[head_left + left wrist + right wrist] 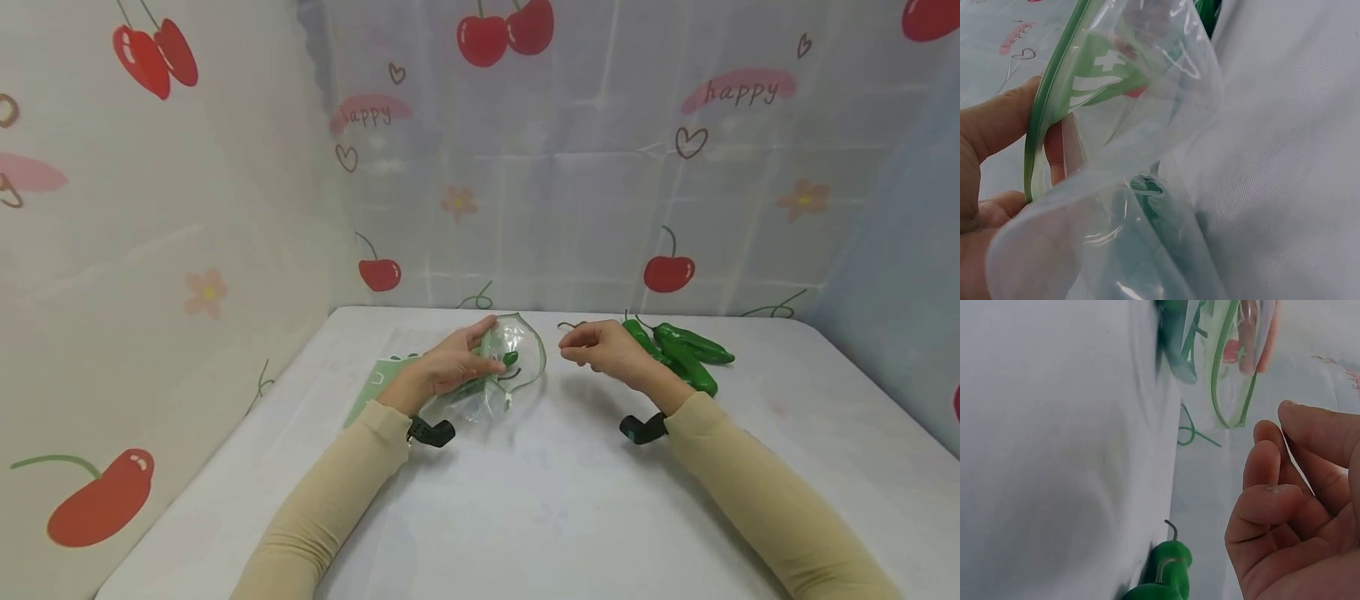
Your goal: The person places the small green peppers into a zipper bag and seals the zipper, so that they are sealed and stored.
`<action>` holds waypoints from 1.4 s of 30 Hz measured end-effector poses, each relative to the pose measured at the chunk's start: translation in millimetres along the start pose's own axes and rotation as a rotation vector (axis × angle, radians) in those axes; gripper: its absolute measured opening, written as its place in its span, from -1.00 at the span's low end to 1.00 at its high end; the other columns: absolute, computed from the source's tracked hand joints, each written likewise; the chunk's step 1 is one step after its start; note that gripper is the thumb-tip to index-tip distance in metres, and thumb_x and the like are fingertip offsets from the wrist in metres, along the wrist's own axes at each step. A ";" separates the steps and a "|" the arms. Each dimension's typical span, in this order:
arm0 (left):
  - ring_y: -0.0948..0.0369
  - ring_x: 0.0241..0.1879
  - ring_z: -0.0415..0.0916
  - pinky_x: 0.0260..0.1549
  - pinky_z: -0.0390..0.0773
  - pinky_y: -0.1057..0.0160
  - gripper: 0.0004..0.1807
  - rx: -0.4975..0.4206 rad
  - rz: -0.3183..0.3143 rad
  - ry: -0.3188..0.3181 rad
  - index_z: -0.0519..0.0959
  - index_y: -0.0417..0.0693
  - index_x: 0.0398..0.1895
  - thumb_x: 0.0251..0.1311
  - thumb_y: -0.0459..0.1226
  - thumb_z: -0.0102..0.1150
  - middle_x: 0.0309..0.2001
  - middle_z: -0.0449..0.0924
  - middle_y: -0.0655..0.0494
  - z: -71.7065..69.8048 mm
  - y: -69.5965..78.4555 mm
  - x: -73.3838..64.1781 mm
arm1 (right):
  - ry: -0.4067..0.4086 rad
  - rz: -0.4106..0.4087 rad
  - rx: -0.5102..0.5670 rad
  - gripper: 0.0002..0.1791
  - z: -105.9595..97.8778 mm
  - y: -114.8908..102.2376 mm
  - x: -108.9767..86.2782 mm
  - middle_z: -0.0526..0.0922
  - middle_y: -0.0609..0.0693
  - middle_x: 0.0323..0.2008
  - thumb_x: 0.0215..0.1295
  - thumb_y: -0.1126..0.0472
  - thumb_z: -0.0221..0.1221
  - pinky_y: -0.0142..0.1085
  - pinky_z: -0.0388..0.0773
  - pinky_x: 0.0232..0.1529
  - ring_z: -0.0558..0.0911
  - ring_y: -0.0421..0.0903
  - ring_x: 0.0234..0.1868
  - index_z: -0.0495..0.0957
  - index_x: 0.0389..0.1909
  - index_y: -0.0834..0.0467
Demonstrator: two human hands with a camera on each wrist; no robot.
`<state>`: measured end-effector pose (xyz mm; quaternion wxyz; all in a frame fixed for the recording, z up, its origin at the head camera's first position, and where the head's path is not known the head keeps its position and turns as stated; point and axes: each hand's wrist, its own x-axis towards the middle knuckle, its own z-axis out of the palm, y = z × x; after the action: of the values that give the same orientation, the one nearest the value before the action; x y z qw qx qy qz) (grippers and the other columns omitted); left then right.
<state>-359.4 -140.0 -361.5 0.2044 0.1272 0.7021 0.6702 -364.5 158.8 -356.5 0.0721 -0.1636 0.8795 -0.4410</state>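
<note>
My left hand (453,364) grips a clear zip bag (1166,119) by its green-edged mouth, which gapes toward the right. Inside the bag lies green pepper, its top (511,358) and a dark stem showing at the opening; plastic folds blur the rest. Across a short gap from the bag mouth, my right hand (602,346) is raised over the table with loosely bent fingers (1262,464) and nothing between them. Several glossy green peppers (693,343) lie just beyond my right wrist, and two of their stemmed ends (1171,556) appear low in the right wrist view.
A flat green printed sheet or packet (367,390) lies under and left of my left hand. The white table (555,508) meets a cherry-patterned curtain (525,225) at the back, with more curtain along the left side.
</note>
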 end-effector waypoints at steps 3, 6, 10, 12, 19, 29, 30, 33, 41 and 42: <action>0.06 0.57 0.07 0.05 0.56 0.38 0.16 0.008 -0.006 0.003 -0.13 0.17 0.71 0.19 -0.58 0.33 0.71 -0.22 0.21 -0.4 0.8 0.2 | 0.012 0.012 -0.017 -0.72 -7.2 3.2 -4.5 0.72 0.16 0.04 0.41 0.01 0.31 0.01 0.65 0.08 0.63 0.09 0.00 0.69 0.04 0.02; 0.09 0.58 0.02 0.07 0.55 0.37 0.16 0.012 -0.012 0.009 -0.12 0.18 0.70 0.19 -0.57 0.34 0.70 -0.22 0.22 -0.7 0.6 0.8 | 0.024 0.025 -0.038 -0.69 -12.2 5.5 -7.5 0.73 0.11 0.03 0.41 -0.01 0.31 -0.02 0.65 0.06 0.64 0.09 0.01 0.69 0.07 0.01; 0.11 0.58 0.00 0.07 0.54 0.36 0.16 0.018 -0.019 0.020 -0.09 0.21 0.70 0.18 -0.56 0.36 0.70 -0.21 0.22 -0.8 -1.1 1.4 | 0.039 0.030 -0.051 -0.68 -16.0 9.1 -9.4 0.75 0.07 0.02 0.40 -0.01 0.32 -0.03 0.66 0.05 0.65 0.04 -0.02 0.69 0.08 0.01; 0.11 0.58 0.01 0.06 0.54 0.36 0.16 0.020 -0.022 0.022 -0.08 0.22 0.70 0.18 -0.55 0.37 0.70 -0.21 0.21 -0.8 -2.2 1.8 | 0.041 0.024 -0.059 -0.68 -17.2 11.8 -10.3 0.74 0.07 0.01 0.41 -0.01 0.31 -0.05 0.67 0.02 0.64 0.03 -0.04 0.69 0.08 0.02; 0.12 0.57 0.02 0.05 0.54 0.37 0.15 0.007 -0.029 0.017 -0.09 0.20 0.70 0.19 -0.56 0.35 0.71 -0.24 0.19 -0.2 -2.5 2.4 | 0.053 0.037 -0.067 -0.63 -23.0 18.6 -15.6 0.70 0.08 0.05 0.41 -0.02 0.31 -0.10 0.67 -0.02 0.59 0.05 -0.03 0.68 0.10 0.10; 0.08 0.49 0.14 -0.07 0.58 0.42 0.16 -0.015 -0.020 -0.007 -0.14 0.20 0.71 0.21 -0.57 0.33 0.71 -0.29 0.18 -3.0 -0.9 2.3 | 0.066 0.069 -0.061 -0.60 -39.1 23.2 -18.9 0.68 0.10 0.10 0.42 -0.01 0.30 -0.11 0.63 0.04 0.61 0.11 0.06 0.65 0.17 0.09; 0.07 0.50 0.13 -0.06 0.58 0.42 0.16 -0.018 -0.018 -0.010 -0.14 0.20 0.71 0.21 -0.57 0.32 0.71 -0.29 0.17 -3.2 -0.7 2.4 | 0.066 0.065 -0.062 -0.58 -41.4 23.7 -19.2 0.68 0.10 0.11 0.42 -0.01 0.30 -0.11 0.63 0.04 0.61 0.11 0.06 0.64 0.18 0.11; 0.09 0.53 0.08 -0.04 0.59 0.42 0.17 -0.023 -0.018 -0.003 -0.13 0.20 0.71 0.20 -0.59 0.32 0.71 -0.28 0.16 -3.4 0.3 1.9 | 0.081 0.053 -0.066 -0.57 -48.1 25.9 -20.9 0.68 0.10 0.12 0.43 -0.02 0.29 -0.13 0.62 0.05 0.61 0.07 0.05 0.63 0.19 0.12; 0.06 0.47 0.21 -0.01 0.61 0.39 0.16 -0.046 -0.015 -0.001 -0.11 0.20 0.70 0.19 -0.60 0.31 0.71 -0.27 0.16 -1.0 -1.7 2.6 | 0.121 0.061 -0.096 -0.48 -67.0 42.7 -30.0 0.61 0.20 0.22 0.47 -0.07 0.23 0.01 0.59 0.16 0.57 0.11 0.14 0.57 0.26 0.17; 0.06 0.47 0.21 -0.02 0.61 0.39 0.16 -0.042 -0.013 -0.001 -0.11 0.20 0.70 0.19 -0.60 0.31 0.71 -0.27 0.16 -0.8 -2.0 2.7 | 0.124 0.071 -0.099 -0.47 -69.4 44.6 -31.2 0.59 0.20 0.24 0.47 -0.09 0.23 0.04 0.58 0.19 0.56 0.12 0.17 0.56 0.27 0.17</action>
<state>-361.9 -139.6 -363.8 0.2116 0.1186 0.6886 0.6833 -364.1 246.8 -351.0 0.0250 -0.1084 0.9083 -0.4032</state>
